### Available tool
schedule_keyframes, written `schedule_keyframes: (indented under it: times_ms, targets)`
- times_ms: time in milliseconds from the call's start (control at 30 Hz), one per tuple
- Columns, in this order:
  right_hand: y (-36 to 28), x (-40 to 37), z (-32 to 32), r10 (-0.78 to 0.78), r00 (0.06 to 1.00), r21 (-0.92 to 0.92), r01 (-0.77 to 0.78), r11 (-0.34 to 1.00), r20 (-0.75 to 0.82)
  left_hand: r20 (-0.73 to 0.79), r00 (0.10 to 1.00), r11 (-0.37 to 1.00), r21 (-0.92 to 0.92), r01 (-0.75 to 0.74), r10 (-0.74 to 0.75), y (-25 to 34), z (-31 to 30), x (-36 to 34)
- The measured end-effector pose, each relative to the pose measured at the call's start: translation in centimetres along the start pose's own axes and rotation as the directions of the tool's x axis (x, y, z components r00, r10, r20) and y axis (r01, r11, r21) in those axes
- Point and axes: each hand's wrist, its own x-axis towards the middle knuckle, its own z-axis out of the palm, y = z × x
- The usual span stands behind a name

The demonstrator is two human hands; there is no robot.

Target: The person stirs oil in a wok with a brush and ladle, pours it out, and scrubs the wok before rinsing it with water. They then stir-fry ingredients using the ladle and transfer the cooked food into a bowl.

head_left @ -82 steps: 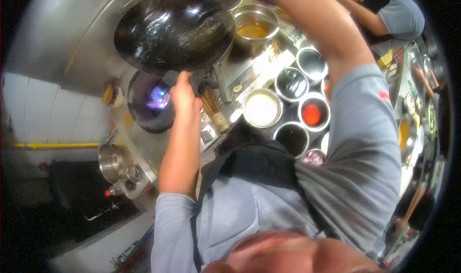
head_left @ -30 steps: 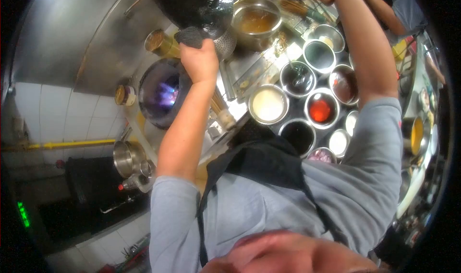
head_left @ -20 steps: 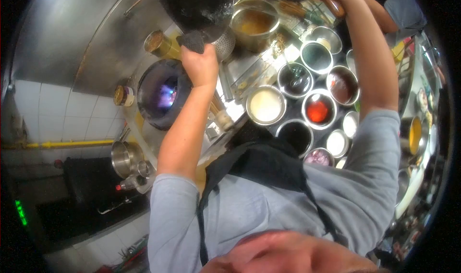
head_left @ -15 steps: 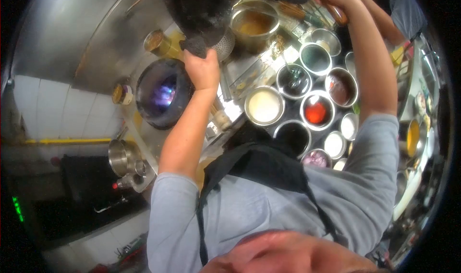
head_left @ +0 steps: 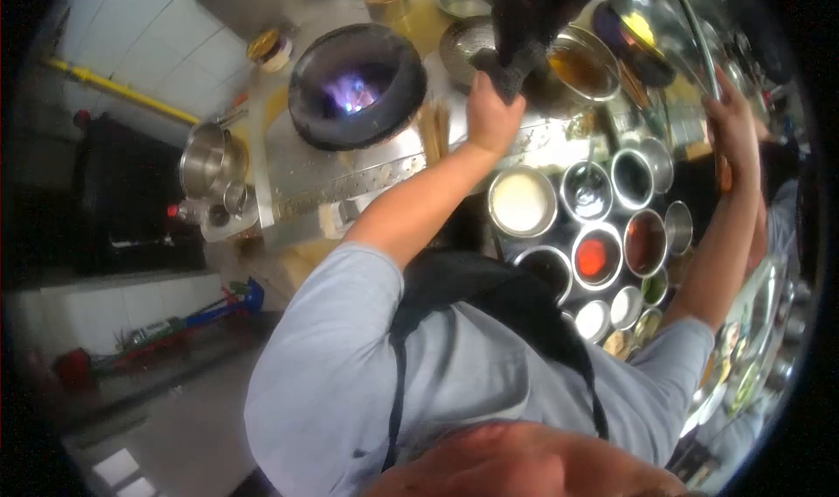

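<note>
1. Into the head view now, and take the lit burner [head_left: 304,95] as landmark: burns blue-violet inside its dark ring.

2. Look right of the burner: clamps a dark cloth [head_left: 507,71] in the left hand [head_left: 495,117], fingers folded round it, right against the near edge of the dark wok [head_left: 546,12].

3. As for the wok, rises from that grip, away from the body and to the burner's far right, steeply tilted. Runs out of the frame at the top, so cannot call its full long axis or which way its mouth faces.

4. Nearest to the wok, then: the left hand, at its edge through the cloth. Much farther right of the burner, and well apart from the wok: the right hand [head_left: 734,130], closed round a long-handled tool [head_left: 696,27]. Slants forward and back toward the burner's side along its metal shaft; cannot see the tip.

5. Between burner and wok: a round strainer [head_left: 459,47]. Just right of the left-hand grip: a pot of brown liquid [head_left: 615,65], partly behind the wok.

6. Right of the burner, nearer the body: a bowl of cream liquid [head_left: 553,210] and a bowl of red liquid [head_left: 621,254].
</note>
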Motion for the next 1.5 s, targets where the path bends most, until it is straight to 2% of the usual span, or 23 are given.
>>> schedule_keyframes:
  times_ms: [100, 167, 200, 300, 367, 433, 500, 567, 633, 700, 867, 967, 1033, 1100, 1167, 1233, 1300, 1333, 1367, 1400, 1433, 1467, 1500]
  targets:
    - [-1.7, 0.1, 2.3, -0.05, 0.999, -0.012, 0.05, 0.999, -0.001, -0.041, 0.999, 0.998, -0.055, -0.03, 0.028, -1.8, -2.0, -0.3]
    - [-4.9, -0.5, 4.4, -0.109, 0.994, -0.006, 0.109, 0.994, -0.003, 0.056, 0.972, 0.97, -0.068, 0.233, -0.229, -3.0, -4.4, -0.3]
    - [-7.5, -1.5, 5.9, -0.073, 0.997, -0.022, 0.073, 0.997, 0.024, -0.107, 0.981, 0.985, 0.043, 0.169, -0.164, -3.8, -5.3, -0.4]
    - [-12.1, -1.3, 9.5, -0.071, 0.99, -0.114, 0.086, 0.99, 0.123, -0.183, 0.968, 0.985, -0.046, 0.167, -0.173, -8.0, -10.5, -1.2]
    - [-14.5, -1.1, 14.2, -0.335, 0.933, 0.118, 0.321, 0.94, 0.133, -0.156, 0.941, 0.949, -0.149, 0.279, -0.301, -8.5, -16.0, -1.9]
    - [-17.2, 0.3, 18.0, -0.317, 0.917, -0.303, 0.381, 0.873, 0.241, -0.072, 0.784, 0.786, 0.001, 0.618, -0.617, -4.7, -22.6, -1.5]
    - [-15.5, 3.3, 24.4, -0.583, 0.768, -0.025, 0.61, 0.792, 0.264, 0.067, 0.888, 0.888, 0.113, 0.446, -0.455, -9.2, -26.8, -3.3]
    - [-23.7, -0.1, 29.5, -0.062, 0.917, -0.266, 0.178, 0.947, 0.393, 0.05, 0.857, 0.853, -0.08, 0.516, -0.514, -11.3, -28.9, -3.1]
    - [-22.2, -0.7, 36.8, -0.273, 0.931, -0.415, 0.353, 0.839, 0.241, 0.036, 0.807, 0.771, -0.27, 0.576, -0.59, -12.1, -30.8, -2.7]
    - [-22.1, -3.6, 41.4, -0.116, 0.979, -0.347, 0.169, 0.922, 0.169, 0.155, 0.645, 0.49, -0.527, 0.695, -0.749, -11.8, -32.1, -2.1]
    - [-18.0, -11.6, 44.2, -0.09, 0.984, -0.122, 0.109, 0.987, 0.154, 0.242, 0.564, 0.407, -0.48, 0.777, -0.789, -15.1, -31.8, 0.2]
    - [-17.4, -14.9, 43.4, 0.14, 0.962, -0.144, -0.108, 0.984, 0.233, 0.327, 0.533, 0.269, -0.594, 0.758, -0.78, -15.1, -30.6, 1.7]
    - [-17.2, -16.7, 42.5, 0.179, 0.935, -0.071, -0.165, 0.984, 0.307, 0.236, 0.507, 0.421, -0.332, 0.844, -0.829, -15.5, -29.5, 2.7]
    - [-15.1, -18.8, 42.5, 0.182, 0.945, 0.087, -0.212, 0.973, 0.272, 0.267, 0.469, 0.304, -0.483, 0.821, -0.842, -15.6, -29.9, 2.1]
    - [-15.1, -20.8, 40.8, 0.292, 0.874, 0.324, -0.426, 0.845, 0.388, 0.397, 0.535, 0.245, -0.584, 0.774, -0.746, -13.3, -33.3, 0.3]
    - [-15.2, -22.9, 39.0, 0.297, 0.858, 0.409, -0.471, 0.782, 0.419, 0.381, 0.716, 0.547, -0.466, 0.696, -0.586, -25.9, -34.7, -7.2]
    - [-14.6, -25.3, 37.2, 0.246, 0.85, 0.537, -0.492, 0.686, 0.465, 0.22, 0.849, 0.876, 0.101, 0.471, -0.481, -29.4, -38.9, -13.2]
    - [-14.5, -26.3, 36.1, 0.258, 0.824, 0.598, -0.549, 0.584, 0.505, 0.049, 0.787, 0.502, 0.793, 0.344, -0.616, -28.5, -39.6, -15.7]
    - [-14.8, -26.9, 34.9, 0.278, 0.816, 0.527, -0.549, 0.649, 0.507, 0.28, 0.853, 0.509, 0.861, -0.02, -0.44, -30.4, -42.0, -18.7]
    - [-14.3, -27.8, 33.6, 0.256, 0.734, 0.582, -0.663, 0.472, 0.629, 0.248, 0.691, 0.54, 0.807, 0.241, -0.679, -27.2, -42.1, -17.7]
    - [-12.0, -29.4, 33.3, 0.146, 0.751, 0.667, -0.645, 0.373, 0.644, 0.371, 0.728, 0.614, 0.785, 0.085, -0.576, -20.9, -41.2, -16.5]
    - [-8.0, -31.5, 35.4, 0.185, 0.716, 0.61, -0.679, 0.41, 0.673, 0.206, 0.774, 0.485, 0.862, 0.146, -0.599, -26.4, -41.3, -18.0]
    - [-9.3, -32.8, 33.3, 0.032, 0.801, 0.762, -0.579, 0.291, 0.597, 0.312, 0.839, 0.556, 0.831, -0.015, -0.445, -26.2, -41.7, -18.3]
